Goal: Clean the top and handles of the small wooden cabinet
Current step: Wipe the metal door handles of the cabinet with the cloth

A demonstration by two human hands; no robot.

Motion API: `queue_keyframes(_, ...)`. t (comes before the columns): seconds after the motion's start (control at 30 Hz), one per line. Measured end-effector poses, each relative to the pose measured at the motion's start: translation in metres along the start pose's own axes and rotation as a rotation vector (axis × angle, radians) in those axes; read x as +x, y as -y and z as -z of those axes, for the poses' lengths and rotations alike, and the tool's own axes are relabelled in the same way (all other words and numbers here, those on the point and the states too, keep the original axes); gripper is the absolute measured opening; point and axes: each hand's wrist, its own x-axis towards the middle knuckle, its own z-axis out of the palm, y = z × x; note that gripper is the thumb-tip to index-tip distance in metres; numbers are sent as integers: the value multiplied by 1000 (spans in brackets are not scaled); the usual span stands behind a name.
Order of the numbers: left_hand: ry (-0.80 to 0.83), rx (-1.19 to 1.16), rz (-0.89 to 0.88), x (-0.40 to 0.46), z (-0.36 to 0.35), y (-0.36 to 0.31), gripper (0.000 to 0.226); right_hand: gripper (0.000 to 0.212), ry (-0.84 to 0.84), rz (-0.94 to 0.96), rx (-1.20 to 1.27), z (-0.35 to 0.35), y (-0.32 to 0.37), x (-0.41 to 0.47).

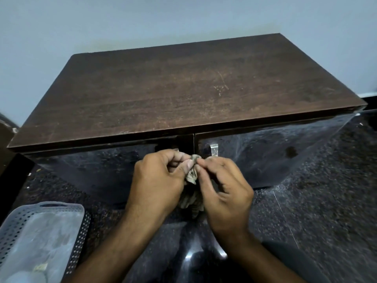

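Observation:
The small wooden cabinet [183, 88] stands against the wall, its dark brown top scuffed and dusty. Two glossy dark doors face me. A metal handle [214, 151] shows on the right door; the left door's handle [175, 149] is mostly hidden behind my fingers. In front of the doors, my left hand [159, 180] and my right hand [222, 186] both pinch a crumpled, patterned cloth [192, 176], which hangs down between them.
A grey perforated plastic basket [40, 237] sits on the dark speckled floor at lower left. A pale wall rises behind the cabinet. A dark edge of furniture [6, 139] shows at far left.

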Motion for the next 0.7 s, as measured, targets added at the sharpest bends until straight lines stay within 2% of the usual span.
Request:
queue_keyframes(0.17,149,-275,103,3,0,-4,11,46,140,-236,155,9,7,-4)
queue_keyframes(0.23,172,-337,116,3,0,-6,12,47,162,-289,220,7,8,-4)
queue_keyframes(0.3,164,-295,89,4,-1,-8,11,43,163,-312,273,7,8,-2)
queue_keyframes(0.4,9,-16,-70,1,-3,-11,6,33,69,-186,138,10,6,9)
queue_keyframes(0.5,-172,86,-175,-5,-3,-17,5,26,-13,89,-144,15,-4,28)
queue_keyframes(0.63,-229,106,-179,-1,-3,-20,5,20,125,312,-415,3,-9,29)
queue_keyframes(0.7,-207,115,-169,-1,-4,-20,5,18,156,339,-423,1,-11,27)
